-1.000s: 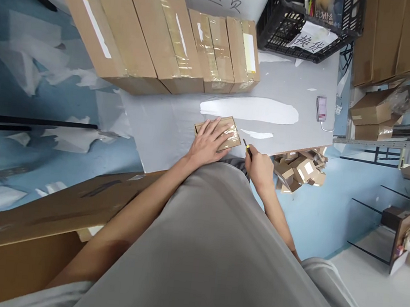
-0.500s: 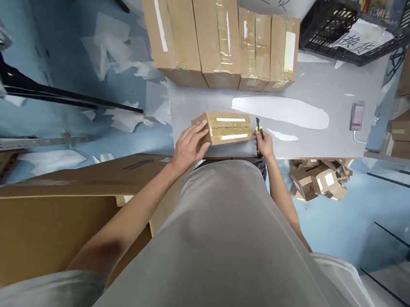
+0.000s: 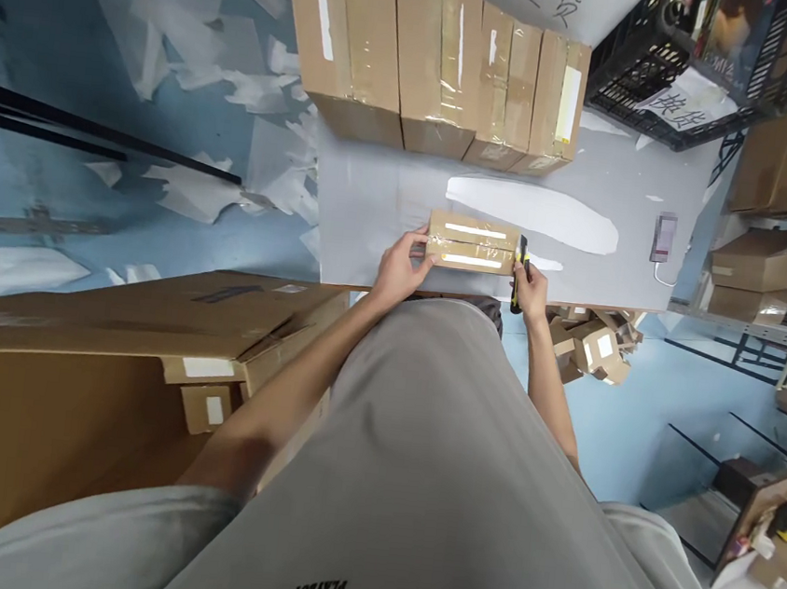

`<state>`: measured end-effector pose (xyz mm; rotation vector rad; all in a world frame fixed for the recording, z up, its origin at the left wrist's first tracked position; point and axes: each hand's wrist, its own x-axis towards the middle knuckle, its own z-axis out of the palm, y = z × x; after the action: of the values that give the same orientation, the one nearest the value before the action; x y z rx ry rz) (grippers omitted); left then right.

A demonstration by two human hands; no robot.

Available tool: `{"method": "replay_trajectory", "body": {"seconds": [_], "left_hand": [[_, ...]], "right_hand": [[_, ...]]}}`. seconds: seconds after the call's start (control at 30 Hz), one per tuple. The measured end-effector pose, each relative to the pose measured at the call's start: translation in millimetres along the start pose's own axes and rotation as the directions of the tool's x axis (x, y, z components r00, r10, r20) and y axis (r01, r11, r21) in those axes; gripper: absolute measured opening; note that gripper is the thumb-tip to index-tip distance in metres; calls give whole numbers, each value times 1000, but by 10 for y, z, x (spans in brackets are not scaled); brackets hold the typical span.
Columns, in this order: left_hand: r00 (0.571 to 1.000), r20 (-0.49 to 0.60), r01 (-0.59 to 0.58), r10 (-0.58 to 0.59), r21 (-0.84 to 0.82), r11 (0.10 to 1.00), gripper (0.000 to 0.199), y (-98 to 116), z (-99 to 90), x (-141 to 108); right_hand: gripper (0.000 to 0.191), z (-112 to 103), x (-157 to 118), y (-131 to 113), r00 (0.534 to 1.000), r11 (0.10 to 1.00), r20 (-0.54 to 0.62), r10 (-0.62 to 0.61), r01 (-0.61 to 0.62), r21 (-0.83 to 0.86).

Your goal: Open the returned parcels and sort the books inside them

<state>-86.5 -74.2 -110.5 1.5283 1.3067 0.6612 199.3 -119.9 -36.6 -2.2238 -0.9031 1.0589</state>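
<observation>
A small taped cardboard box point(image 3: 473, 244) with two white strips on top is at the table's near edge. My left hand point(image 3: 403, 266) grips the box's left end, thumb at the near side and fingers at the far side. At the right end, my right hand point(image 3: 530, 288) is closed around a black and yellow utility knife point(image 3: 518, 294). The knife points away from me, its upper end beside the box's right edge. Right-hand fingertips touch or nearly touch that end of the box.
Several taped cardboard boxes point(image 3: 442, 65) stand in a row along the table's point(image 3: 376, 190) far side. A black plastic crate point(image 3: 698, 73) is at the back right. White paper point(image 3: 532, 214) lies beyond the small box. A large open carton point(image 3: 70, 429) is at my left; cardboard scraps point(image 3: 592, 343) lie at right.
The small box has shifted right and turned straighter. My left hand has gone from resting on its corner to gripping its left end. The knife is now against the right end.
</observation>
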Motion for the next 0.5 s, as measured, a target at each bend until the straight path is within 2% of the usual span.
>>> {"method": "replay_trajectory", "body": {"seconds": [0.07,0.13,0.2,0.3,0.4,0.5], "left_hand": [[998,59,-13,14,-22,1000,30,2,88,64],[998,63,-7,9,-25,1000,28,3,130,118],[999,40,6,-5,-30,1000,24,-5,147,162],[1000,14,26,-25,-42,999,22,-42,172,210],[999,11,46,-45,-51,998,36,-105,208,239],[999,30,26,-24,-71,997,59,-168,223,243]], "right_hand": [[42,-144,-6,59,1000,999,1,9,-9,-37],[36,-256,-22,82,999,992,31,-16,20,-126],[33,-330,-52,42,996,957,29,-89,94,-274],[38,-345,-123,-159,974,854,15,-226,206,-478],[44,-225,-201,-475,951,768,155,-268,308,-561],[44,-17,-243,-790,885,634,374,-277,460,-622]]}}
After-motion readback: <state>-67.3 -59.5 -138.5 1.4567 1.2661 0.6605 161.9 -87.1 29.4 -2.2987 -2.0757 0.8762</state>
